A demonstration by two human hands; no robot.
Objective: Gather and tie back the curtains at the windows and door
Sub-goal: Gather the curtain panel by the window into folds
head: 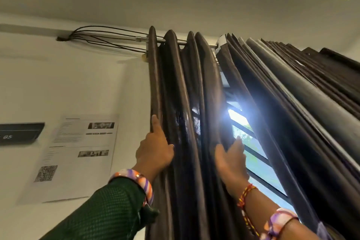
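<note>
A dark brown curtain (183,91) hangs in bunched folds from a metal rod (171,40) in the head view. My left hand (155,152) grips the curtain's left edge, forefinger pointing up along the fold and the other fingers curled into the cloth. My right hand (231,160) grips the right side of the same bundle, fingers wrapped behind the fabric. A second dark curtain (292,91) hangs to the right. Between them a bright window (259,158) with dark bars shows.
A white wall (78,84) lies left of the curtain, with a printed paper sheet (78,154) and a dark device (19,132) on it. Black cables (101,39) run along the top to the rod. The ceiling is close above.
</note>
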